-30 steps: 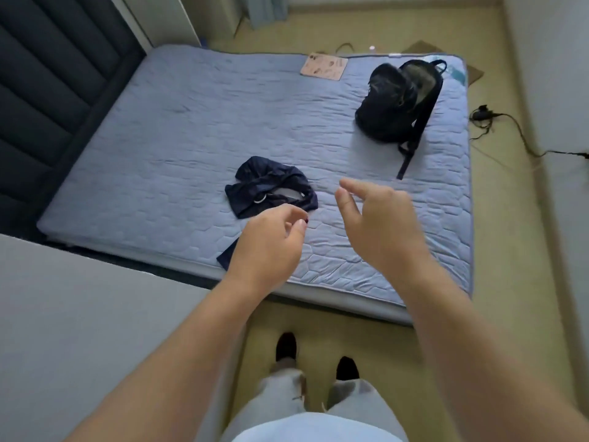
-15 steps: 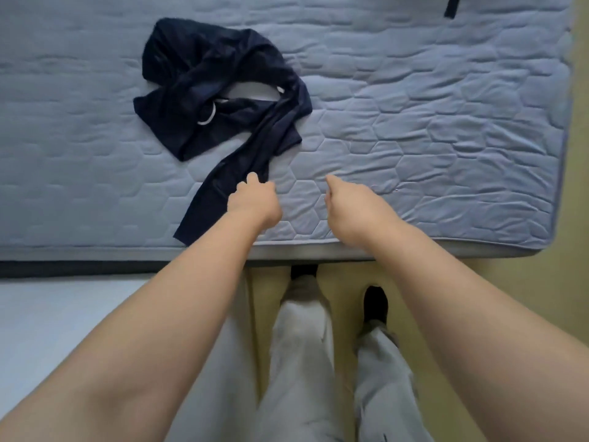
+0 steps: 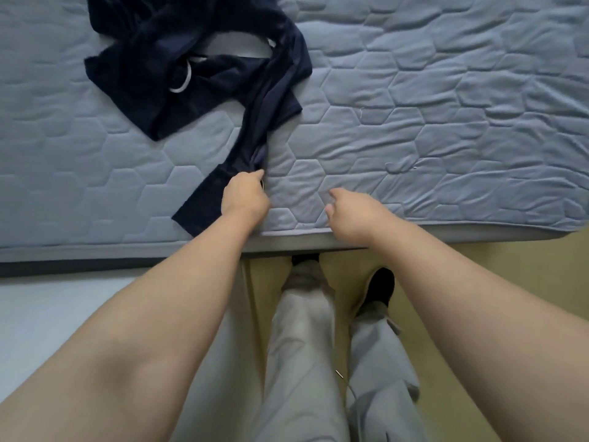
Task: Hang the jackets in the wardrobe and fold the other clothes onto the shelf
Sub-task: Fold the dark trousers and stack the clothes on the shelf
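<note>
A crumpled dark navy garment [image 3: 204, 68] with a white drawstring lies on the blue quilted mattress [image 3: 430, 100], one long part trailing toward the near edge. My left hand [image 3: 243, 194] pinches that trailing part close to the mattress edge. My right hand [image 3: 352, 212] hovers over the mattress edge to the right of it, fingers loosely curled, holding nothing.
The mattress front edge [image 3: 95, 250] runs across the view. Below it is yellowish floor [image 3: 526, 282], where my legs in light grey trousers [image 3: 302, 362] and dark shoes stand. A pale flat surface [image 3: 47, 314] lies at the lower left.
I have leaned in over the bed. My left hand has reached the trailing part of the navy garment and taken hold of it; my right hand has come down near the mattress edge.
</note>
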A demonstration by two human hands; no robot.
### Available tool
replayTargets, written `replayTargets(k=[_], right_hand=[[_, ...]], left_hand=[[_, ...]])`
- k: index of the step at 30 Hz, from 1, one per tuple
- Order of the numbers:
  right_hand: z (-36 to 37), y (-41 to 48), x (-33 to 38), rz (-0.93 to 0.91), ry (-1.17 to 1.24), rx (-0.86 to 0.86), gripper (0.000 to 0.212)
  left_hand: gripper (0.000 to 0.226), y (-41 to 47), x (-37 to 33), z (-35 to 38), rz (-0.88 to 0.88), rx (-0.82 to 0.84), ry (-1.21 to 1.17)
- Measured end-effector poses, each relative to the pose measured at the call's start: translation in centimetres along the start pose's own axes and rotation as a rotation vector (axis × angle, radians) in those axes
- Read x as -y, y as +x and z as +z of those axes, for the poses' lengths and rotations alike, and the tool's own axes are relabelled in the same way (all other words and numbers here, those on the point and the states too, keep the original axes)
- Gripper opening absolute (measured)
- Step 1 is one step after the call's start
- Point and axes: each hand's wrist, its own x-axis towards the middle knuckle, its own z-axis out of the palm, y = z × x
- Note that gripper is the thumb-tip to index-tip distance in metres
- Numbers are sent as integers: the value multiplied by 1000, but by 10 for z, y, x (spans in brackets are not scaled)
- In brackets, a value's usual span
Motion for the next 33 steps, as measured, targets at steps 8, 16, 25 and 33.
replayTargets(k=[8, 16, 25, 33], right_hand=[[-63, -131, 17, -68, 364, -151, 32], [-123, -289, 28, -183, 1296, -42, 61], [-164, -422, 45, -501, 1568, 115, 67], [-180, -486, 50, -561, 1607, -228, 31]], left_hand=[[10, -138, -105, -135, 139, 2, -851], [35, -287, -182, -281, 286, -59, -1270], [18, -443, -210, -380, 848, 169, -1410], [38, -487, -195, -390, 668, 418, -1270]])
